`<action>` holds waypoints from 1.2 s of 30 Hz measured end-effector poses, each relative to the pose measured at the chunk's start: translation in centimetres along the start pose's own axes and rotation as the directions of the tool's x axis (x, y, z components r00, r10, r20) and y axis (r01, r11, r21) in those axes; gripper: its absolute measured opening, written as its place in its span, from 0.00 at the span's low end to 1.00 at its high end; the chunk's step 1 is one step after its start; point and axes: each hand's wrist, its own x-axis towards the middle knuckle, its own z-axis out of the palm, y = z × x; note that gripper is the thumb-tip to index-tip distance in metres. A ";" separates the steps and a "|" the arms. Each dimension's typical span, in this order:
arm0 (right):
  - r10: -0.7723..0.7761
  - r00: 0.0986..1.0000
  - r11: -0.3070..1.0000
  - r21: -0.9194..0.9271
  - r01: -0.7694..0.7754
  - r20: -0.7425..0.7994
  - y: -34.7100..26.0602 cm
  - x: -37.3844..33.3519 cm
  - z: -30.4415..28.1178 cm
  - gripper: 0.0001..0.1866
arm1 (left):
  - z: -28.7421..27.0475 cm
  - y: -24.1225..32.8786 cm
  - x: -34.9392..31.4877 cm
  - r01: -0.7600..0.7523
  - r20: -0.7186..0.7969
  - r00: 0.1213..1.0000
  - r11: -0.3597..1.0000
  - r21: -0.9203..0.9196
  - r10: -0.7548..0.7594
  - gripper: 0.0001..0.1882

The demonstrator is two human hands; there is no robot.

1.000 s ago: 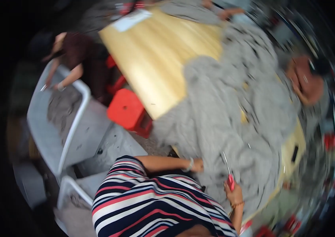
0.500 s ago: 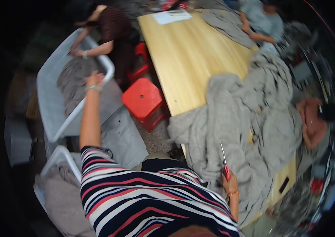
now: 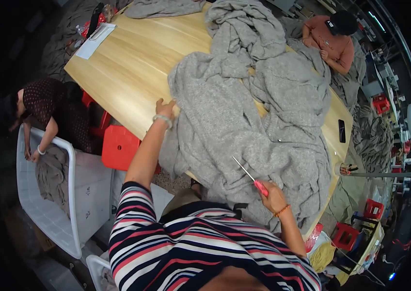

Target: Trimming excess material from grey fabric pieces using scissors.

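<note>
Grey knitted cloth (image 3: pixel 220 106) lies in a big rumpled heap over the near and right parts of the wooden table (image 3: pixel 152 48). My left hand (image 3: pixel 165 110) reaches forward to the heap's left edge, fingers apart and holding nothing; whether its fingertips touch the cloth I cannot tell. In my right hand (image 3: pixel 274 200) is a pair of red-handled scissors (image 3: pixel 260 187), its slim metal blades pointing forward and left, just above the cloth. Part of the handle is hidden by my fingers.
A white plastic tub (image 3: pixel 72 194) with grey cloth stands left, where a person (image 3: pixel 45 106) bends over it. Beside the table is a red stool (image 3: pixel 119 147). On the table are a phone (image 3: pixel 342 131) and a clipboard (image 3: pixel 96 40). Another person (image 3: pixel 330 46) works at the far right.
The view has swung right toward the table. My left hand has gone from above the white tub to the cloth's left edge. My right hand still holds the scissors, now turned more leftward.
</note>
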 end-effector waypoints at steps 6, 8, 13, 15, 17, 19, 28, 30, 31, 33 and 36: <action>0.131 0.990 0.991 -0.003 -0.131 -0.043 -0.4 -7.6 -1.0 0.15 | 2.4 1.8 9.9 -0.359 -0.282 0.771 0.756 0.547 0.571 0.37; 0.200 0.978 0.980 0.006 -0.200 -0.060 -0.4 -9.1 -0.9 0.15 | 3.6 3.6 8.7 -0.442 -0.171 0.875 0.891 0.102 0.453 0.15; 0.344 0.920 0.935 -0.015 -0.353 -0.188 -0.7 -9.8 -1.8 0.13 | 8.9 5.9 -15.5 0.118 0.744 0.628 0.918 -0.380 0.227 0.17; 0.339 0.919 0.931 -0.073 -0.359 -0.200 -1.0 -8.3 -2.6 0.13 | 10.1 1.0 -20.5 0.249 0.854 0.517 0.943 -0.221 0.064 0.19; 0.310 0.940 0.938 -0.112 -0.327 -0.143 -1.9 -6.4 -3.6 0.12 | 10.8 -6.0 -21.2 0.348 0.897 0.439 0.929 -0.127 -0.042 0.19; 0.317 0.943 0.938 -0.119 -0.327 -0.099 -2.6 -5.3 -3.1 0.12 | 11.7 -11.4 -21.0 0.531 0.739 0.639 0.817 -0.225 -0.212 0.20; 0.311 0.948 0.940 -0.167 -0.297 0.064 -4.0 -4.5 -0.9 0.13 | 10.2 -14.4 -20.6 0.536 0.661 0.700 0.811 -0.235 -0.271 0.23; 0.303 0.949 0.943 -0.175 -0.284 0.093 -3.6 -4.9 -0.7 0.13 | 10.1 -13.6 -21.5 0.545 0.644 0.708 0.804 -0.237 -0.290 0.24; 0.291 0.949 0.946 -0.184 -0.266 0.123 -3.4 -5.2 -0.6 0.13 | 10.2 -13.2 -22.0 0.553 0.625 0.718 0.797 -0.243 -0.308 0.24; 0.341 0.939 0.926 -0.194 -0.325 0.056 -3.7 -5.0 -1.3 0.12 | 10.2 -13.2 -21.8 0.554 0.604 0.725 0.802 -0.224 -0.331 0.23; 0.361 0.932 0.915 -0.188 -0.357 -0.013 -3.5 -4.6 -1.3 0.11 | 10.1 -13.9 -20.8 0.522 0.599 0.731 0.833 -0.183 -0.327 0.27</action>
